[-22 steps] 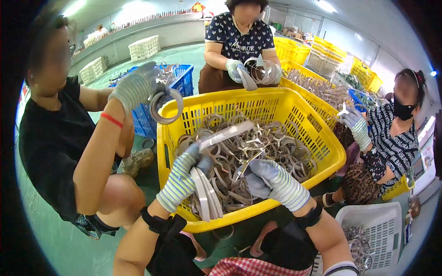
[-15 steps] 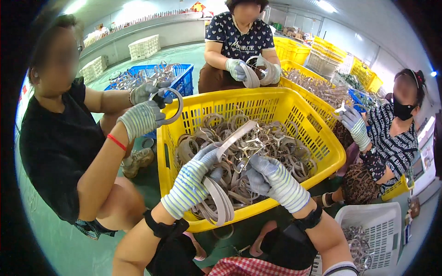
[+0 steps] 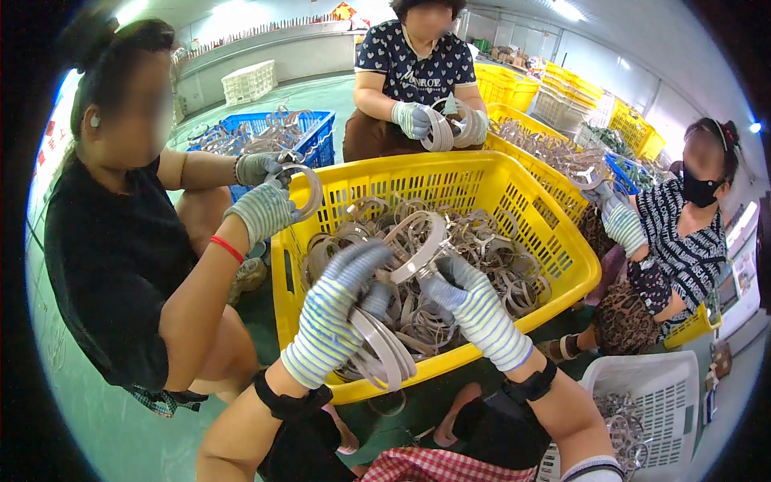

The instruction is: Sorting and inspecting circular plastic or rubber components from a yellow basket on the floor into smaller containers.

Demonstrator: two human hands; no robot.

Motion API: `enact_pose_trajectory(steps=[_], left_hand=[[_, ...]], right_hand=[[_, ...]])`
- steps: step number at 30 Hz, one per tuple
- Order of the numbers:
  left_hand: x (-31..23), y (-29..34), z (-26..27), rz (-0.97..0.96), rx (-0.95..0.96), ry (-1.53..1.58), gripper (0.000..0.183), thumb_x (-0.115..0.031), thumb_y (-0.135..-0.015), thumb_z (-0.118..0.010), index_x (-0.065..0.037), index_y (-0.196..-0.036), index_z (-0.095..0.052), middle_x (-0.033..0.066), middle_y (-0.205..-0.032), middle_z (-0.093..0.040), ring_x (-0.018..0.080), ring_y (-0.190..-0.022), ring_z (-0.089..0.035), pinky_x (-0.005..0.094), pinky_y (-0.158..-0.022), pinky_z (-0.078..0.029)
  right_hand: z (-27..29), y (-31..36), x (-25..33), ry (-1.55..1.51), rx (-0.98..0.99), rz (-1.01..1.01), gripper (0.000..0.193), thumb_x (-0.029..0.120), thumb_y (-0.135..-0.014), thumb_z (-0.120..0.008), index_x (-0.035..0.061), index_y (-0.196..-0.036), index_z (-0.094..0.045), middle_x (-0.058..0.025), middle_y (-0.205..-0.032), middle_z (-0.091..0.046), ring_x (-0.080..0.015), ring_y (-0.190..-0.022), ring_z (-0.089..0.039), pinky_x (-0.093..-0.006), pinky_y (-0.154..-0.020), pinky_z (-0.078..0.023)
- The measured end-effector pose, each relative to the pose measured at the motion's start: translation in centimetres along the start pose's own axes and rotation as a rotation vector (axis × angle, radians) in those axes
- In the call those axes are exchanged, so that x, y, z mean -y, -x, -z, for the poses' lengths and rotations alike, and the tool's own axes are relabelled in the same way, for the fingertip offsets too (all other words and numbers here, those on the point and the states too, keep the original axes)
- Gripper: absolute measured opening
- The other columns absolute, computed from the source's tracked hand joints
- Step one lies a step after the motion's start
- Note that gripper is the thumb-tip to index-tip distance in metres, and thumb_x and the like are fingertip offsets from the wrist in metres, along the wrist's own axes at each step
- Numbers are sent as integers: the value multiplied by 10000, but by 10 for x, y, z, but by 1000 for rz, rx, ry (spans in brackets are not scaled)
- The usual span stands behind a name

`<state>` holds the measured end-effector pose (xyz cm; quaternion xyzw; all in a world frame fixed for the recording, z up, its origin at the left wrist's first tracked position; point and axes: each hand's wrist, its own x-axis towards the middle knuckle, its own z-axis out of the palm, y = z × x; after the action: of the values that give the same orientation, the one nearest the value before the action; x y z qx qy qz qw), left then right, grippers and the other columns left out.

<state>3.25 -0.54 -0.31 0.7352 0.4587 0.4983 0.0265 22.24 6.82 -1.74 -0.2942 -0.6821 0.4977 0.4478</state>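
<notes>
My left hand (image 3: 329,313), in a striped grey-tipped work glove, keeps a bundle of grey metal band clamps (image 3: 384,349) hooked in its lower fingers. Its upper fingers, slightly blurred, lie beside another band clamp (image 3: 426,255) curved into a ring in front of me. Gloved alike, my right hand (image 3: 479,309) pinches that ring near its fastening end; the fingertips partly cover the joint. Below both hands is a yellow plastic crate (image 3: 554,301) holding a heap of similar clamps (image 3: 502,269).
People sit left, opposite and right, each handling clamps. A blue crate (image 3: 323,143) full of clamps stands behind the left person. More yellow crates (image 3: 506,87) stand at the back right, and a white crate (image 3: 671,402) with metal parts is by my right knee.
The nearly straight band between my hands has become a curved ring. My left fingers have shifted up off it, and my right hand has moved slightly up. The left person leans farther in.
</notes>
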Motion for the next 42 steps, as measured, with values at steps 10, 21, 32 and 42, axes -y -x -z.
enact_pose_trajectory(steps=[10,21,32,42], left_hand=[[12,8,0,448,30,468,757,-38,-672,-774,-57,-1329,-396,59,-1219,-524,85,-786,-538,222,-678,-468],[9,1,6,248,33,-7,303,-78,-707,-747,-9,-987,-654,87,-961,-672,142,-856,-631,274,-722,-499],[31,4,0,179,-23,149,769,-52,-643,-789,-80,-1329,-443,65,-1250,-520,71,-768,-522,213,-644,-452],[36,1,20,13,-25,20,624,-56,-635,-774,-95,-1210,-534,57,-1083,-574,123,-857,-555,222,-669,-438]], right_hand=[[-1,9,14,-391,170,-489,315,389,-869,-614,84,-943,-591,27,-677,-560,-46,-477,-463,-190,-448,-360],[-18,12,9,-283,136,-358,226,256,-894,-588,61,-1007,-592,62,-674,-513,-33,-526,-424,-175,-503,-361],[-4,10,10,-537,241,-476,434,432,-893,-563,25,-1037,-607,27,-625,-522,-54,-458,-427,-200,-409,-301],[-8,10,8,-516,271,-516,462,447,-885,-575,16,-1049,-594,22,-620,-498,-61,-459,-409,-197,-408,-302]])
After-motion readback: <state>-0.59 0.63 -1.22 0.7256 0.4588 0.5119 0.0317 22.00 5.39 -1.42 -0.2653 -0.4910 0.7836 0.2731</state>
